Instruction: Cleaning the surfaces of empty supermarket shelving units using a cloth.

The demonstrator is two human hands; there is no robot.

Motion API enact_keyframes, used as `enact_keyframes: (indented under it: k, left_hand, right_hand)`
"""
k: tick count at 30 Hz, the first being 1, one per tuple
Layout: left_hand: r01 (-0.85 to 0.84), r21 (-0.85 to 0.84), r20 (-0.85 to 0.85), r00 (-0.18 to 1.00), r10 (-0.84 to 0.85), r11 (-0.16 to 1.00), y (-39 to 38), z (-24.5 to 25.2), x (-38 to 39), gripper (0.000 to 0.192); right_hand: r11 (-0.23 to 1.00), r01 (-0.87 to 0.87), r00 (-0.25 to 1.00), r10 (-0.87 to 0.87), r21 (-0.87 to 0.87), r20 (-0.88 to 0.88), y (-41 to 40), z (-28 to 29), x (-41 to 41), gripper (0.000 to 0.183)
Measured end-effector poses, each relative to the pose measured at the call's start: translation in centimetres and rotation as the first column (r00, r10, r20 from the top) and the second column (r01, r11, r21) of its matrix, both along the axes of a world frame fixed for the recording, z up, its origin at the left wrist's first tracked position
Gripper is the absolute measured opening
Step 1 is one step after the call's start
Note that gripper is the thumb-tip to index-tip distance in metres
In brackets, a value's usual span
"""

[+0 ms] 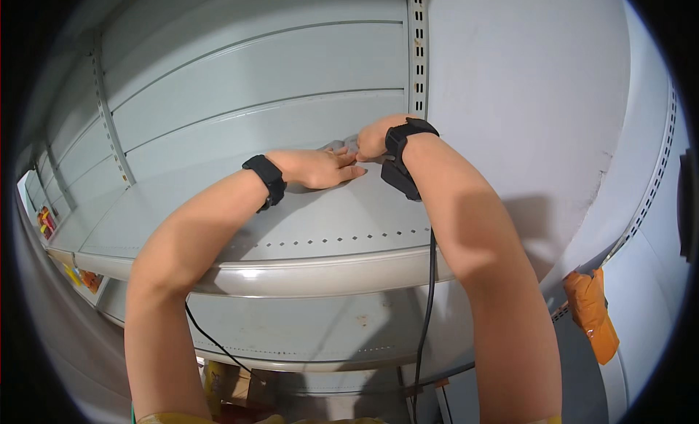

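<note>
A crumpled grey cloth lies at the back right of a pale metal shelf, partly hidden behind my hands. My right hand is bent down over it, fingers curled in and closed on the cloth. Beside it, my left hand lies low over the shelf surface. Its fingers reach toward the cloth, with the thumb held apart. The left fingertips come close to the right hand, and whether they press on the cloth is hard to see. Each wrist wears a black strap, and a small black device hangs under the right one.
Behind the shelf rise a slatted back panel and a slotted upright; a white side wall closes the right. Black cables hang past the front lip. Lower shelves sit beneath. An orange package hangs at right.
</note>
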State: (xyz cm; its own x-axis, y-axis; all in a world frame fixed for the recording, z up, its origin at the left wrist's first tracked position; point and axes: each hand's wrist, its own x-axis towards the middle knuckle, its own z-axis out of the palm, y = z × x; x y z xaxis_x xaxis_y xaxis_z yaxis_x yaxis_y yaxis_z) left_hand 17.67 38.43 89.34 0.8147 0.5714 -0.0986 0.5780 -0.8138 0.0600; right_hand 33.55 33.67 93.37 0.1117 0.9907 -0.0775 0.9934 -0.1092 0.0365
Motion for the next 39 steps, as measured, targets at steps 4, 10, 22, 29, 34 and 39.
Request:
enact_keyframes:
  k: [4, 10, 22, 29, 34, 39]
  left_hand:
    - [-0.005, 0.051, 0.026, 1.0, 0.004, 0.999, 0.2, -0.5, -0.6, 0.072]
    - [-0.004, 0.104, -0.034, 0.999, 0.008, 0.995, -0.8, -0.5, -0.1, 0.064]
    - [0.041, 0.069, 0.008, 0.999, -0.042, 0.997, -0.6, -0.5, 0.2, 0.063]
    - [0.03, 0.07, -0.016, 0.999, -0.029, 0.997, -0.3, -0.2, -0.1, 0.068]
    - [0.046, 0.037, 0.003, 0.999, -0.046, 0.998, -0.4, 0.0, -0.4, 0.069]
    - [0.064, 0.03, -0.008, 0.998, -0.064, 0.997, -0.4, 0.1, -0.3, 0.069]
  right_hand:
    - [1.0, -0.011, 1.0, 0.01, 0.023, 0.026, -0.7, 0.4, -1.1, 0.033]
    - [0.997, -0.018, 0.999, 0.015, 0.077, 0.03, -0.1, -0.3, -0.7, 0.03]
    - [0.999, -0.016, 1.0, 0.015, 0.047, 0.003, 1.8, -0.6, 0.1, 0.035]
    - [0.999, -0.015, 1.0, 0.015, 0.033, 0.005, 2.1, -0.9, 0.5, 0.048]
    - [0.999, 0.013, 0.999, -0.012, 0.031, -0.048, 3.1, -1.3, 0.7, 0.05]
    - [0.997, 0.053, 0.997, -0.051, 0.049, -0.053, 1.4, -0.7, 0.2, 0.048]
